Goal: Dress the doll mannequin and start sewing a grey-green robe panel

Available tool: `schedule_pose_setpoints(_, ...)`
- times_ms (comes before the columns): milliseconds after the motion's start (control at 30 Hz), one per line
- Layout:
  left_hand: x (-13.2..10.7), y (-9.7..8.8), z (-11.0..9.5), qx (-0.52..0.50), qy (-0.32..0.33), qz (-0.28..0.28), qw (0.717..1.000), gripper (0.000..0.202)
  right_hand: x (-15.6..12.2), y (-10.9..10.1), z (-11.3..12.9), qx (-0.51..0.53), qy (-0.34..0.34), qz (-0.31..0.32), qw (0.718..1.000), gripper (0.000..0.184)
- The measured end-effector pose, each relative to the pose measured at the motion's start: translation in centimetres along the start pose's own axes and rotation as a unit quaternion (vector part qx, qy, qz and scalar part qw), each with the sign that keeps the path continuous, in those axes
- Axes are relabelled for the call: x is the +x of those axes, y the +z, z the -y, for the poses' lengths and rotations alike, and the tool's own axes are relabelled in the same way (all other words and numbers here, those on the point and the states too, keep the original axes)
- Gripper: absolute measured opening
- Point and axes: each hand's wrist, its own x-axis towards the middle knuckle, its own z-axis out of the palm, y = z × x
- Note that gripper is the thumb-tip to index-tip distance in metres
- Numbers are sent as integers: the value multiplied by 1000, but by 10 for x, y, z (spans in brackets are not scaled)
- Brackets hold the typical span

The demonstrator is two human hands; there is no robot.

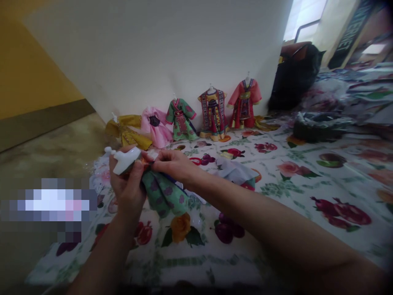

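My left hand point(129, 190) is wrapped round a small glossy white mannequin point(128, 159), which lies tilted with its neck toward the left. A green doll skirt point(166, 192) with purple flower patches hangs from the mannequin's lower end, over the patterned cloth. My right hand point(172, 164) is closed in a pinch at the skirt's top edge, where a bit of red and dark trim shows. What exactly lies between its fingertips is partly hidden. Just beyond the right forearm lies a pale grey-blue piece of fabric point(235, 170).
Along the white wall stand several dressed miniature mannequins, among them a yellow dress point(130, 129), a pink dress point(157, 127), a green robe point(180, 119) and a red robe point(245, 100). A dark round container point(321, 127) and a black bag point(294, 73) are at the right. Fruit-print cloth point(276, 196) covers the table.
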Motion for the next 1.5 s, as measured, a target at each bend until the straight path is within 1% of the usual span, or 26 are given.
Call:
schedule_pose_setpoints(100, 0, -2, 3, -2, -3, 7, 1000, 29, 2, -2, -1, 8, 5, 1, 1000, 18)
schedule_pose_setpoints(167, 2, -3, 4, -10, -14, 8, 1000, 30, 3, -5, -2, 28, 18, 10, 999, 21)
schedule_pose_setpoints(300, 8, -4, 1, -34, -59, 24, 997, 27, 6, -16, 0, 55, 63, 88, 993, 29)
schedule_pose_setpoints(367, 10, -4, -1, -38, -70, 23, 997, 27, 7, -22, 1, 43, 53, 103, 992, 34)
schedule_pose_setpoints(500, 10, -2, -3, -46, -94, 18, 994, 30, 12, -24, -2, -8, -11, 75, 997, 37)
schedule_pose_setpoints(633, 8, 2, -3, -55, -106, 29, 992, 24, 16, -17, -13, -2, -53, 60, 997, 39)
schedule_pose_setpoints(733, 8, 4, -2, -55, -115, 26, 992, 29, 16, -13, -16, 37, -48, 83, 995, 36)
schedule_pose_setpoints(800, 9, 5, -2, -52, -120, 24, 991, 32, 14, -14, -12, 46, -40, 93, 994, 32)
schedule_pose_setpoints(867, 10, 5, -3, -48, -120, 20, 991, 31, 11, -17, -6, 27, -35, 100, 994, 32)
schedule_pose_setpoints(1000, 11, 3, -3, -37, -115, 8, 993, 27, 6, -23, 8, -8, -18, 130, 991, 37)
schedule_pose_setpoints(1100, 10, 3, -1, -32, -131, -7, 991, 28, 7, -22, 7, -19, -39, 110, 993, 34)
schedule_pose_setpoints(1233, 9, 5, -1, -20, -155, -35, 987, 28, 14, -17, -8, -42, -73, 78, 993, 38)
schedule_pose_setpoints(1300, 9, 6, -1, -16, -162, -30, 986, 29, 16, -18, -10, -55, -87, 80, 992, 40)
schedule_pose_setpoints(1400, 10, 5, -2, -20, -162, -13, 986, 30, 12, -28, 4, -92, -94, 117, 984, 34)
schedule_pose_setpoints(1433, 10, 5, -2, -17, -166, 2, 986, 29, 9, -32, 12, -102, -98, 127, 982, 30)
schedule_pose_setpoints(1500, 9, 6, -4, -3, -184, 54, 981, 29, 2, -38, 28, -105, -122, 116, 980, 25)
